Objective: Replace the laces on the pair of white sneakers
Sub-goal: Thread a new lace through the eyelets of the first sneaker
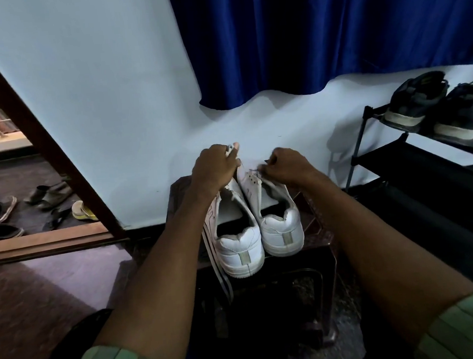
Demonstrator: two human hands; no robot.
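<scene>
Two white sneakers stand side by side on a dark stool, heels toward me: the left sneaker and the right sneaker. My left hand is raised over the toe end of the left sneaker and pinches a white lace end between thumb and fingers. My right hand is curled at the eyelets of the right sneaker and pinches a thin lace there. Loose flat laces hang down off the stool beside the left sneaker.
A black shoe rack at the right carries dark shoes. A blue curtain hangs on the pale wall behind. An open doorway at the left shows several sandals on the floor outside.
</scene>
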